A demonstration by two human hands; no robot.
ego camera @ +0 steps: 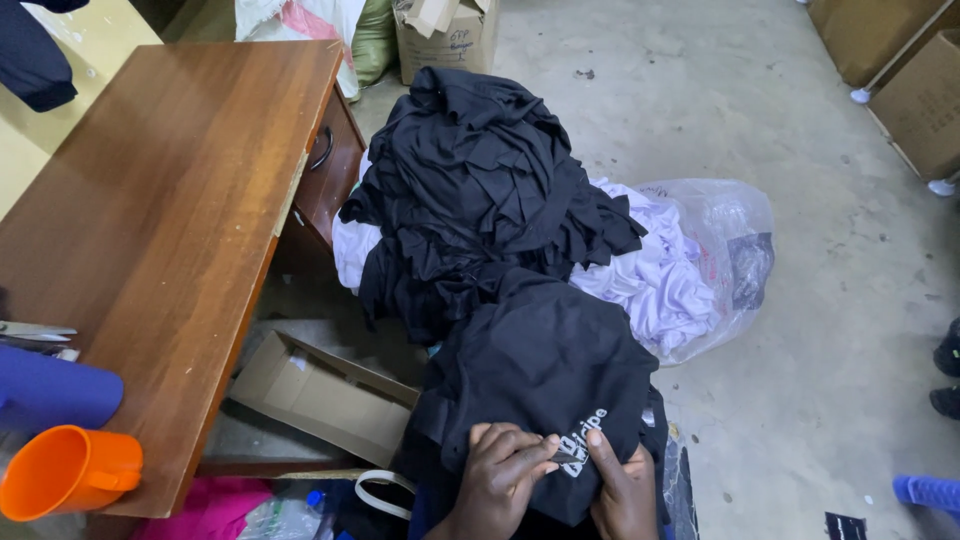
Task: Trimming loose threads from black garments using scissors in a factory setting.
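Note:
A black garment (540,360) with small white print near its hem lies across my lap at the bottom centre. My left hand (500,475) pinches the fabric next to the white print. My right hand (625,490) grips the same edge from the right, and the thumbs almost meet at the print. Just beyond the garment rises a big heap of black clothes (480,190) on the floor.
White clothes (660,280) spill from a clear plastic bag (735,240) right of the heap. A wooden desk (160,220) at left holds an orange cup (65,470), a blue roll (55,390) and scissors (35,332). An open cardboard box (320,395) lies below it. More boxes (900,60) stand at the top right.

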